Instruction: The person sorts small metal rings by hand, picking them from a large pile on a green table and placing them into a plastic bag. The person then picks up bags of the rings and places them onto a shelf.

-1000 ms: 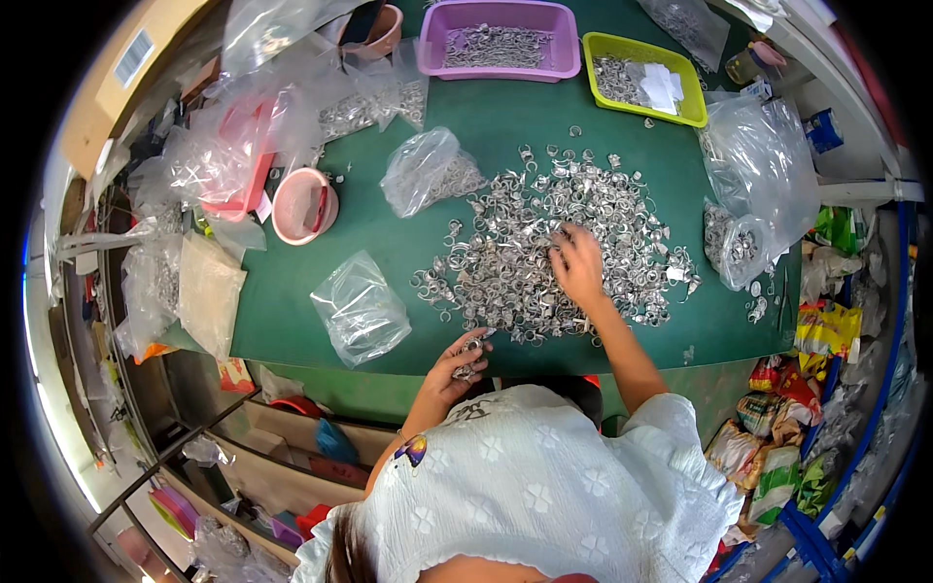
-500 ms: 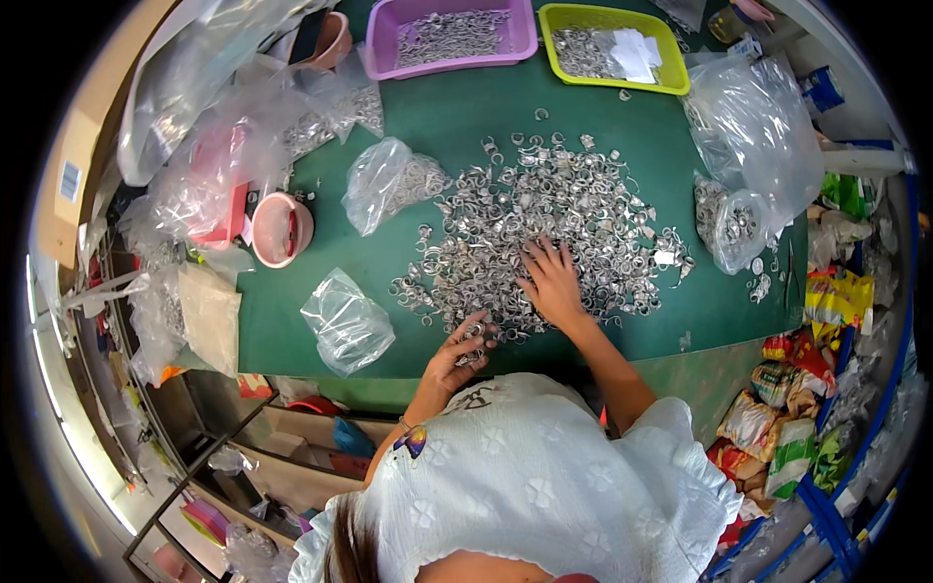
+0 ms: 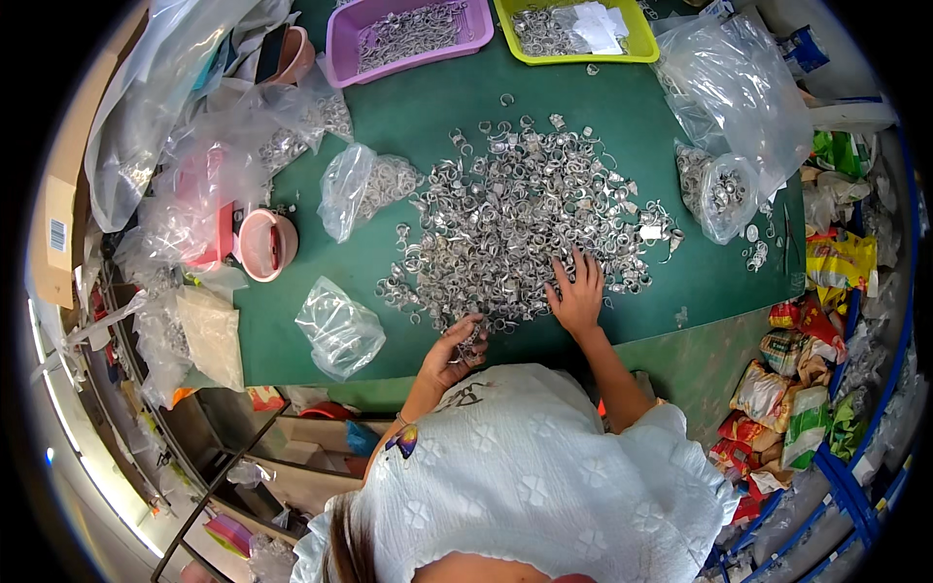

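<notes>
While the left hand [image 3: 455, 348] pinches several shiny metal rings [image 3: 473, 342], the right hand [image 3: 577, 294] lies splay-fingered on the glinting heap [image 3: 525, 219].

We see bare mat [image 3: 292, 330] left of the ring pile [image 3: 525, 214]; a bag [image 3: 338, 326] lies there; trays [image 3: 408, 29] crowd behind it; bags [image 3: 729, 117] right.

Ring pile [image 3: 530, 219] lies mid-table [image 3: 428, 107], two trays [image 3: 342, 39] behind, bags [image 3: 338, 335] left.
</notes>
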Tool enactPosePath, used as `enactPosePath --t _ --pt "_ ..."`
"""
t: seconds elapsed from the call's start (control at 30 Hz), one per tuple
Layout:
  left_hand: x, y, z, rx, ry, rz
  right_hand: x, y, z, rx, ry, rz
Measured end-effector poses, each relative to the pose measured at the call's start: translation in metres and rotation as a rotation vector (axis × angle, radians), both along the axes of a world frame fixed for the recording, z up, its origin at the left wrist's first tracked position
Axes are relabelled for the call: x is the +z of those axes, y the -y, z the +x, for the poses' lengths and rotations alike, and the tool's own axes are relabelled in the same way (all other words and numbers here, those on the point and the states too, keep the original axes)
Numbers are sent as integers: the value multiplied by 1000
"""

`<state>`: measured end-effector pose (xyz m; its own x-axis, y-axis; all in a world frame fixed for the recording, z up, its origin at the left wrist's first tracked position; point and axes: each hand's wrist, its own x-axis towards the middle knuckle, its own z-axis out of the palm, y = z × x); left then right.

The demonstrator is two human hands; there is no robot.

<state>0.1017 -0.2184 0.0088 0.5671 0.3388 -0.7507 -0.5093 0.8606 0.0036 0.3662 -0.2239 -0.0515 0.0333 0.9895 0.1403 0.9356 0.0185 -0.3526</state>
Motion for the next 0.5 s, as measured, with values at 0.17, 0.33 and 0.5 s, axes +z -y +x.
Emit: enactPosePath --t 0.17,0.33,0.5 --pt "4 1 1 -18 -87 5 -6 -4 5 57 68 -47" --pt "11 5 5 20 -149 27 -1 -4 5 66 91 -92" --pt "6 17 -6 61 -115 62 17 -16 16 59 -163 115"
